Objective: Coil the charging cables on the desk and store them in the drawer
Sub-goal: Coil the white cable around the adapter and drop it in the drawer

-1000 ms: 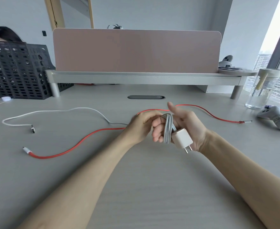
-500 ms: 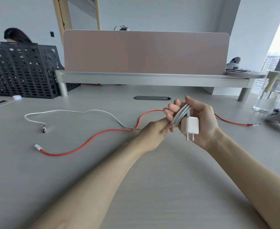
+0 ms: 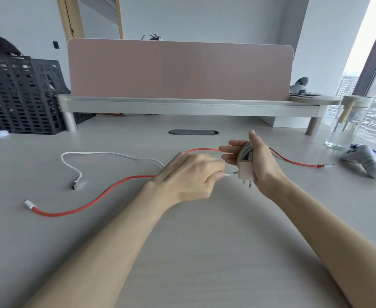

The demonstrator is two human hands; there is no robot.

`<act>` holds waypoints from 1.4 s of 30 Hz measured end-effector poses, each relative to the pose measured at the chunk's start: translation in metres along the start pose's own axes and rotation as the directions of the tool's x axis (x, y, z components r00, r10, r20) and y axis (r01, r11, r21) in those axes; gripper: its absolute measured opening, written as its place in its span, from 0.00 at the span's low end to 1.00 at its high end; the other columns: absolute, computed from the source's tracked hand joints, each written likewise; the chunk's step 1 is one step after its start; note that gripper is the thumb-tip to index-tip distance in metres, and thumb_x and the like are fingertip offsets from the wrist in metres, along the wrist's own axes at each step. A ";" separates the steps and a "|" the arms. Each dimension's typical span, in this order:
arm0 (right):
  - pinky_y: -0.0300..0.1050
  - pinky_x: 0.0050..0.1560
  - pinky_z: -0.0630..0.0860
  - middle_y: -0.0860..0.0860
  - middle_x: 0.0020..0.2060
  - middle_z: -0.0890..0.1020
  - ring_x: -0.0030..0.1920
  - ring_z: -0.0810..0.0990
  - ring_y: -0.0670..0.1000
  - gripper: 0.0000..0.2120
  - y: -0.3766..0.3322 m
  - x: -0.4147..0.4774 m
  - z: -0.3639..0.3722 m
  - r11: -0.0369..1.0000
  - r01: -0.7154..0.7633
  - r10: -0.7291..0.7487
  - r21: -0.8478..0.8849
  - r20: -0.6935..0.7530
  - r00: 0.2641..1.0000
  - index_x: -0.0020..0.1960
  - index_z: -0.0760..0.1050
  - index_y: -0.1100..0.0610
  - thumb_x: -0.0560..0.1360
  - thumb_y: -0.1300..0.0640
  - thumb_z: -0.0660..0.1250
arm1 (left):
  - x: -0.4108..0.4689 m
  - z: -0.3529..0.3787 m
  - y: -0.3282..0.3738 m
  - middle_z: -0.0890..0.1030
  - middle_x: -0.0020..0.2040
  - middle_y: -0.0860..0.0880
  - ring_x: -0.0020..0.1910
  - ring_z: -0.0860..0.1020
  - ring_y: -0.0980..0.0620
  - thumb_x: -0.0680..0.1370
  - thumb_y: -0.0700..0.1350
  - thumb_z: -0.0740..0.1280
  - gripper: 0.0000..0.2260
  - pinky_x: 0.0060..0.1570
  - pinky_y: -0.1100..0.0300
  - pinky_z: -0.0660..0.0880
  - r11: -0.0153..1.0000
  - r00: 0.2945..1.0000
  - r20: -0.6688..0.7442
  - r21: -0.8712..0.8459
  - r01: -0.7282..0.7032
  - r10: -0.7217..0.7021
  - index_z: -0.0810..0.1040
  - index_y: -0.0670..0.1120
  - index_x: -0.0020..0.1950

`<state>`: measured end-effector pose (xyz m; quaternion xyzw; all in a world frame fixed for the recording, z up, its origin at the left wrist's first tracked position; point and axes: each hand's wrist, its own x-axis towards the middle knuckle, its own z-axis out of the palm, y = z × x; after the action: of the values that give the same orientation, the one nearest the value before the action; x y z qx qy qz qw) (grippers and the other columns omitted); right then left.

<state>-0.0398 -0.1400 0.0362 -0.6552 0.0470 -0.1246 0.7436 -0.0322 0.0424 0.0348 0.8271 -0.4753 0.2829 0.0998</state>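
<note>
While your right hand (image 3: 260,165) holds a small white charger (image 3: 246,173) with its two metal pins pointing down, its fingers and thumb also curl round a bundle of grey cable (image 3: 246,150) looped just above the charger. The bundle and the charger sit together in that hand, held over the desk (image 3: 182,241). Your left hand (image 3: 189,176) is just beside it. Its fingertips pinch a thin white cable end (image 3: 229,174) that sticks out right next to the charger.

A white cable (image 3: 107,153) lies loose on the desk to the left. One end has a plug and rests on the desk. The other end runs behind your left hand, so you cannot tell where it stops. A long red cable (image 3: 136,177) lies on the desk too. It goes from a white tip at the left, passes behind your hands, and comes out to another tip at the right.

Past that right tip sits a grey game controller (image 3: 364,161), and behind it stands a clear jar (image 3: 347,125) with water in it. A black crate with holes (image 3: 20,96) stands at the far left. A pink board (image 3: 178,72) stands up along the back, above a long grey shelf (image 3: 182,105).
</note>
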 end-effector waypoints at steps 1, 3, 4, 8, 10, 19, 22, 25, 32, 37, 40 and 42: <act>0.51 0.59 0.77 0.56 0.47 0.87 0.47 0.85 0.56 0.27 0.000 0.001 0.000 0.999 -0.028 0.027 0.021 0.011 1.000 0.59 0.75 0.64 0.84 0.44 0.48 | 0.001 -0.002 0.000 0.67 0.34 0.55 0.37 0.69 0.50 0.78 0.47 0.59 0.08 0.30 0.57 0.59 1.000 1.000 -0.024 -0.002 -0.004 0.004 0.69 0.50 0.38; 0.50 0.59 0.77 0.57 0.48 0.86 0.46 0.85 0.56 0.28 -0.002 0.002 0.001 0.987 -0.096 0.091 0.125 0.047 0.995 0.61 0.73 0.65 0.84 0.43 0.48 | 0.001 -0.006 0.002 0.65 0.32 0.54 0.35 0.66 0.52 0.76 0.46 0.60 0.08 0.29 0.59 0.60 0.999 0.997 -0.075 -0.048 -0.006 0.002 0.69 0.50 0.36; 0.49 0.58 0.78 0.59 0.48 0.86 0.45 0.84 0.56 0.27 -0.005 0.001 0.001 0.967 -0.135 0.124 0.215 0.066 0.990 0.60 0.73 0.66 0.83 0.43 0.49 | 0.001 -0.006 0.003 0.65 0.31 0.54 0.34 0.65 0.52 0.76 0.46 0.60 0.09 0.28 0.59 0.61 0.998 0.996 -0.089 -0.063 -0.015 0.009 0.69 0.49 0.36; 0.47 0.53 0.80 0.65 0.50 0.84 0.45 0.83 0.59 0.27 -0.015 0.001 -0.013 0.726 -0.241 0.194 0.644 0.145 0.970 0.59 0.69 0.73 0.83 0.47 0.53 | 0.002 -0.003 0.013 0.63 0.28 0.53 0.31 0.63 0.50 0.73 0.44 0.63 0.11 0.24 0.62 0.53 0.992 0.990 -0.067 0.006 -0.123 0.123 0.66 0.47 0.32; 0.49 0.55 0.80 0.66 0.53 0.83 0.47 0.84 0.60 0.28 -0.018 0.001 -0.023 0.610 -0.244 0.174 0.754 0.173 0.970 0.62 0.67 0.74 0.82 0.48 0.54 | 0.000 0.003 0.012 0.62 0.26 0.52 0.29 0.65 0.47 0.71 0.43 0.61 0.11 0.25 0.60 0.53 0.985 0.985 -0.002 0.019 -0.171 0.171 0.63 0.47 0.30; 0.41 0.35 0.79 0.51 0.31 0.79 0.31 0.79 0.52 0.15 -0.020 -0.006 -0.021 0.665 -0.302 0.080 0.683 0.337 0.938 0.47 0.77 0.62 0.81 0.55 0.55 | -0.009 0.018 -0.008 0.75 0.36 0.50 0.41 0.74 0.44 0.77 0.49 0.59 0.09 0.34 0.56 0.60 0.987 0.964 0.232 0.129 0.099 -0.127 0.68 0.47 0.38; 0.41 0.34 0.76 0.49 0.23 0.69 0.28 0.74 0.50 0.17 -0.020 -0.013 -0.011 0.748 -0.380 0.034 0.545 0.539 0.841 0.37 0.74 0.57 0.80 0.54 0.54 | -0.008 0.023 -0.012 0.79 0.50 0.51 0.52 0.76 0.45 0.78 0.56 0.58 0.10 0.39 0.55 0.67 0.963 0.961 0.109 0.115 0.244 -0.256 0.68 0.50 0.45; 0.42 0.35 0.74 0.50 0.21 0.71 0.28 0.73 0.52 0.17 -0.019 -0.022 0.004 0.832 -0.435 0.040 0.343 0.746 0.665 0.37 0.72 0.55 0.80 0.51 0.52 | -0.002 0.026 -0.012 0.71 0.68 0.48 0.66 0.69 0.48 0.79 0.55 0.59 0.24 0.57 0.53 0.68 0.931 0.929 0.059 0.058 0.361 -0.364 0.61 0.48 0.72; 0.42 0.35 0.73 0.51 0.22 0.73 0.28 0.74 0.54 0.15 -0.014 -0.035 0.025 0.921 -0.355 0.034 0.158 0.877 0.479 0.37 0.73 0.57 0.78 0.51 0.57 | -0.002 0.012 -0.007 0.77 0.53 0.53 0.52 0.77 0.51 0.80 0.37 0.58 0.15 0.52 0.60 0.73 0.842 0.936 -0.013 -0.441 0.310 -0.352 0.72 0.50 0.64; 0.46 0.43 0.80 0.53 0.29 0.76 0.38 0.82 0.57 0.18 -0.027 -0.037 0.022 0.810 -0.315 -0.005 0.496 0.542 0.841 0.39 0.79 0.62 0.73 0.48 0.61 | -0.003 0.029 0.001 0.80 0.48 0.41 0.43 0.78 0.38 0.83 0.47 0.52 0.14 0.41 0.48 0.74 0.971 0.949 0.237 -0.064 0.231 -0.210 0.63 0.47 0.68; 0.49 0.49 0.83 0.57 0.35 0.79 0.44 0.85 0.60 0.20 -0.023 -0.031 0.014 0.772 -0.256 0.051 0.582 0.345 0.937 0.45 0.80 0.66 0.77 0.49 0.61 | -0.004 0.031 0.003 0.81 0.42 0.43 0.40 0.77 0.38 0.83 0.52 0.54 0.11 0.36 0.50 0.71 0.991 0.987 0.133 -0.089 0.100 -0.088 0.70 0.49 0.60; 0.50 0.52 0.83 0.60 0.37 0.82 0.47 0.85 0.62 0.22 -0.020 -0.026 0.009 0.798 -0.226 0.072 0.558 0.284 0.956 0.50 0.78 0.68 0.78 0.47 0.60 | -0.004 0.029 0.004 0.79 0.36 0.43 0.37 0.76 0.37 0.82 0.52 0.55 0.11 0.32 0.52 0.66 0.999 0.995 0.088 -0.030 0.044 -0.041 0.73 0.48 0.49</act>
<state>-0.0652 -0.1269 0.0549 -0.3989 -0.0350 0.0095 0.9163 -0.0259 0.0306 0.0086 0.8470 -0.4658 0.2367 0.0980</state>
